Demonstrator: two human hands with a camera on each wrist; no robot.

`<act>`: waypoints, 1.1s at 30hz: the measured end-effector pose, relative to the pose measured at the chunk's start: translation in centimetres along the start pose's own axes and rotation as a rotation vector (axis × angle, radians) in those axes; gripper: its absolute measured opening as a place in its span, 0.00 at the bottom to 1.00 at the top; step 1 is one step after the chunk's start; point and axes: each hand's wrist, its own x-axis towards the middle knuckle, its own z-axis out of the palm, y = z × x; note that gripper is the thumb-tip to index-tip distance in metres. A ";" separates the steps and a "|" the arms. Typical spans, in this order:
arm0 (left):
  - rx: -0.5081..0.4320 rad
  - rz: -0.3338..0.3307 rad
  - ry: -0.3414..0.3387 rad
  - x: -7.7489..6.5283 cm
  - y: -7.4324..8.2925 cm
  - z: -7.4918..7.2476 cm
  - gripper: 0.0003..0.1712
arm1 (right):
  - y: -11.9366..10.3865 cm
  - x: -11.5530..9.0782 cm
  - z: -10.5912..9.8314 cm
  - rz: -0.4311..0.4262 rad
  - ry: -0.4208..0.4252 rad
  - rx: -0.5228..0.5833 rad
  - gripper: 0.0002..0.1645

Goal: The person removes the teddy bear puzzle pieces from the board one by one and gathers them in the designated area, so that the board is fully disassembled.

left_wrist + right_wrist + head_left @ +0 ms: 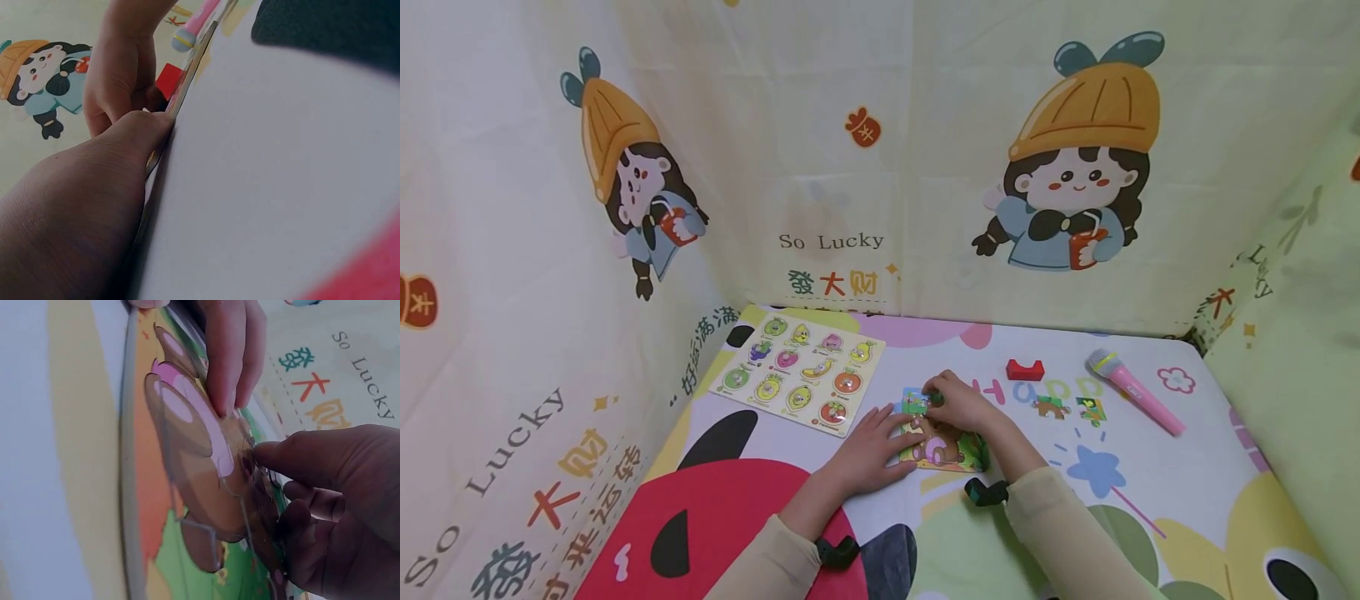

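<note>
Head view: the right hand (964, 404), fingers curled nearly closed, pinches a piece (936, 399) at the top of the bear puzzle (937, 450), steadied by the spread left hand (867, 452). The bear's lower body looks assembled; two loose pieces (1051, 407) lie unplaced at right. The mat (1187, 454) shows "Happ," the curtain (932, 200) "So Lucky" and "發大财."

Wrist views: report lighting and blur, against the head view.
Left wrist: dim, bare left hand shaded, red printed tabletop patch soft-edged; right wrist: dim, bare right hand shaded, pale-yellow printed tabletop band blurred; head: brighter, pink stick-shaped microphone clear.
</note>
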 end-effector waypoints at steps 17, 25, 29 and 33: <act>-0.021 0.000 -0.002 0.0 0.0 -0.2 0.30 | 0.0 0.4 0.0 -0.016 0.001 0.071 0.23; -0.015 -0.001 -0.004 0.0 0.2 -0.4 0.30 | 0.2 0.1 0.2 -0.086 0.025 -0.028 0.23; -0.016 -0.007 -0.012 -0.1 0.2 -0.5 0.31 | 0.4 0.0 0.4 -0.127 0.044 -0.088 0.25; -0.014 -0.010 -0.014 0.0 0.3 -0.5 0.31 | 0.6 -0.1 0.3 -0.140 0.060 -0.116 0.26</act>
